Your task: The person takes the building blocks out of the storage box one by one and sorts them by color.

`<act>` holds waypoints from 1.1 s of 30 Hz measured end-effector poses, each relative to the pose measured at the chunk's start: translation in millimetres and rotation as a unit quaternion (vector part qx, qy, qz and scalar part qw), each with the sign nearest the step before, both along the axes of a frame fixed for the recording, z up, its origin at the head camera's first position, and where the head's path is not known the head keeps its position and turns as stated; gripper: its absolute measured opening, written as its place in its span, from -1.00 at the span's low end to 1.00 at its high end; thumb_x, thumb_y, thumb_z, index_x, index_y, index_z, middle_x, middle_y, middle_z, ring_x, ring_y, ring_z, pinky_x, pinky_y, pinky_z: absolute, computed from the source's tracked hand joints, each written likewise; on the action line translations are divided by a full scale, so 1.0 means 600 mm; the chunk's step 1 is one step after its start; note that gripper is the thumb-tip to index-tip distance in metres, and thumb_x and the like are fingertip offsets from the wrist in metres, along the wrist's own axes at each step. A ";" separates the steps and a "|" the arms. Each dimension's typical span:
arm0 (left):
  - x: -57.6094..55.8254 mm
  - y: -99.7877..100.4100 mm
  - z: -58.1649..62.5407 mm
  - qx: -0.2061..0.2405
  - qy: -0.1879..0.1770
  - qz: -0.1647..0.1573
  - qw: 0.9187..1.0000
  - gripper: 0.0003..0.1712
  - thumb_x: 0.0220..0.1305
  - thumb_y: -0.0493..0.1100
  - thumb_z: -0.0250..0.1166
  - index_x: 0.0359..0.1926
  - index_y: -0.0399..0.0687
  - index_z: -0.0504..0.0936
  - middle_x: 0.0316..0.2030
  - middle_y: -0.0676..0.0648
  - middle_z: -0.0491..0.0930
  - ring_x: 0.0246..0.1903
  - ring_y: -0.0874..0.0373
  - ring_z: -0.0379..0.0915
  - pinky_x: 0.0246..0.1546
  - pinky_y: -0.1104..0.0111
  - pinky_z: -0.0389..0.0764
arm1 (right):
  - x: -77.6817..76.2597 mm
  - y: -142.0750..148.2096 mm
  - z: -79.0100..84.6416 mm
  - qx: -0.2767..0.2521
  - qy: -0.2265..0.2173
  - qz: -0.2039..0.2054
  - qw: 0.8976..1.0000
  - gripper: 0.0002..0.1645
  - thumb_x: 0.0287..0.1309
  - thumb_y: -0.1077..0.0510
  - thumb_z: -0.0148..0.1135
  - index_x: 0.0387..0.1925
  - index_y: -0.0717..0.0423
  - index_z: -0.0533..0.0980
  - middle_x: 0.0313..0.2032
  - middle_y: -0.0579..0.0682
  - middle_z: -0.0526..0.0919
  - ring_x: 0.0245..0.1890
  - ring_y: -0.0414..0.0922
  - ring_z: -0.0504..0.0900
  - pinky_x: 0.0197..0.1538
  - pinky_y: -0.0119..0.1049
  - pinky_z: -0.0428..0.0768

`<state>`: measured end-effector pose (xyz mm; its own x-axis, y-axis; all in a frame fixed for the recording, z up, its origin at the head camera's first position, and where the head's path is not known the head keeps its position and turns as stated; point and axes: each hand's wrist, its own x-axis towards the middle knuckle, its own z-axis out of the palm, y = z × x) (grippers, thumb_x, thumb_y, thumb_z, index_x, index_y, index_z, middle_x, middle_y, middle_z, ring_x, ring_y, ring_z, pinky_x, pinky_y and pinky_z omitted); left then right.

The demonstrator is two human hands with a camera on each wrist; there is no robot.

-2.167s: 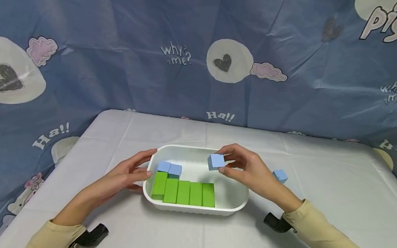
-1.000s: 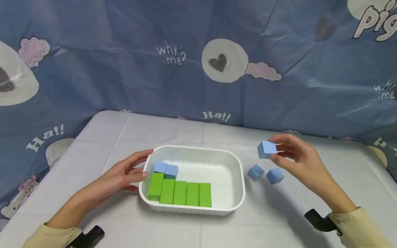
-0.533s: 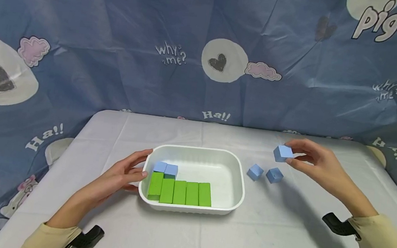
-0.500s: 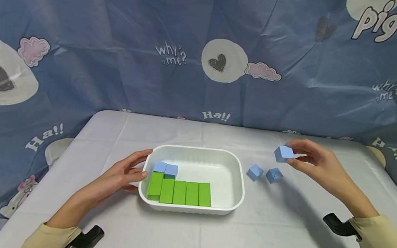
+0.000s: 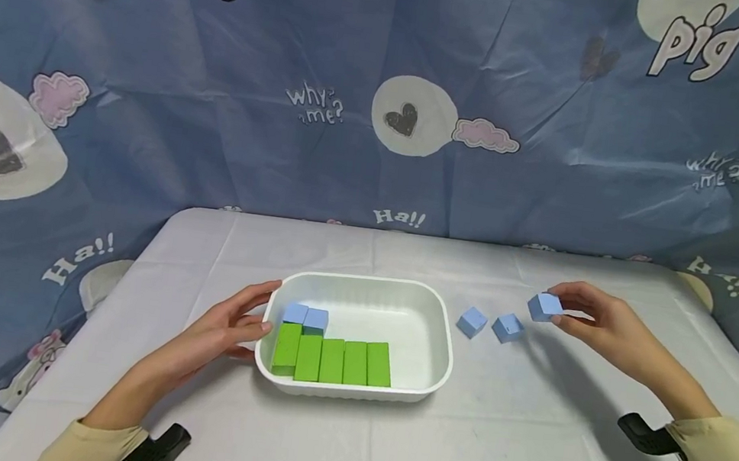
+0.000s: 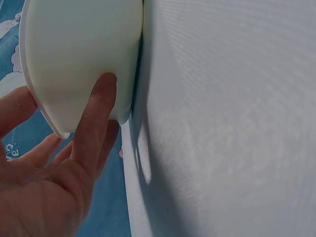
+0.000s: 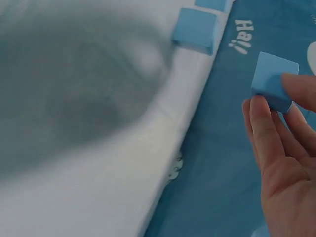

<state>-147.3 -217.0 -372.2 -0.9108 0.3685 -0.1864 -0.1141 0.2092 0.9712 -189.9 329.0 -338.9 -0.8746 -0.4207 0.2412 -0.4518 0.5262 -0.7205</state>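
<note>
Braced on one side, pinched on the other

The left hand [image 5: 222,324] curls lightly on its end of the white tray [image 5: 409,324], thumb at the rim, fingers against the outer wall, likely steadying it. The right hand [image 5: 606,329] pinches a blue cube [image 5: 544,307] between thumb and fingertips, leaving its left-hand face unobstructed. Two loose cubes [image 5: 507,327] lie between the hands, nearer the right.

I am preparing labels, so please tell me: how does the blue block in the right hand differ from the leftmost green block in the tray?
The blue block is pinched by the right hand, while the leftmost green block sits inside the tray. The blue block looks like a cube; the leftmost green block is clearly elongated. Both have flat faces and straight edges.
</note>
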 end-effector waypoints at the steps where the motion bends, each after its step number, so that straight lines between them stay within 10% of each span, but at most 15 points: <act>1: 0.000 0.000 0.000 0.000 0.000 0.000 1.000 -0.25 0.41 -0.09 0.22 0.51 0.26 0.10 0.46 -0.01 0.09 0.28 -0.08 0.30 -0.04 0.07 0.55 | 0.000 0.002 -0.005 0.002 -0.002 -0.001 1.000 -0.60 0.27 0.32 0.27 0.13 0.18 0.48 -0.01 0.10 0.60 0.05 -0.35 0.56 -0.05 -0.48 0.55; 33: 0.000 0.002 0.002 -0.011 -0.005 0.003 1.000 -0.25 0.41 -0.08 0.23 0.50 0.25 0.11 0.47 -0.03 0.09 0.28 -0.10 0.30 -0.03 0.07 0.55 | -0.009 0.030 -0.068 0.089 -0.042 -0.036 0.995 -0.56 0.24 0.30 0.31 0.14 0.18 0.48 0.11 0.24 0.54 0.04 -0.11 0.59 -0.14 -0.39 0.60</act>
<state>-147.2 -215.9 -370.9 -0.9111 0.3588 -0.2030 -0.1244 0.2302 0.9652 -195.2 347.0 -380.0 -0.9177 -0.3864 0.0926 -0.3504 0.6771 -0.6471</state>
